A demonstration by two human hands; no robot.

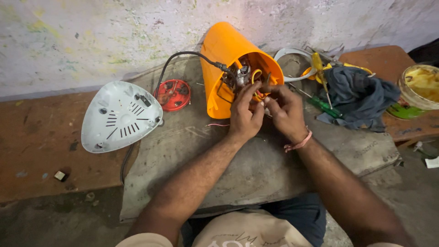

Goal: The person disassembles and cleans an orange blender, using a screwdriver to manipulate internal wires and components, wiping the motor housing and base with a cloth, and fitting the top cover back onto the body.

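Working at the orange housing [224, 59] lying open toward five o'clock, the left hand [245, 114] and right hand [284, 110] both pinch its yellow wires [256, 75], best teased gently, not tugged.

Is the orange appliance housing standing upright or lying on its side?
On its side: the orange housing lies with its open base facing both hands, wiring exposed.

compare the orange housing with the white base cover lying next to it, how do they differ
The orange housing lies on its side with its open end showing wires and metal parts; the white base cover lies flat, a rounded triangle with vent slots. Both hands, left and right, work at the housing; the cover lies untouched. Both look like plastic.
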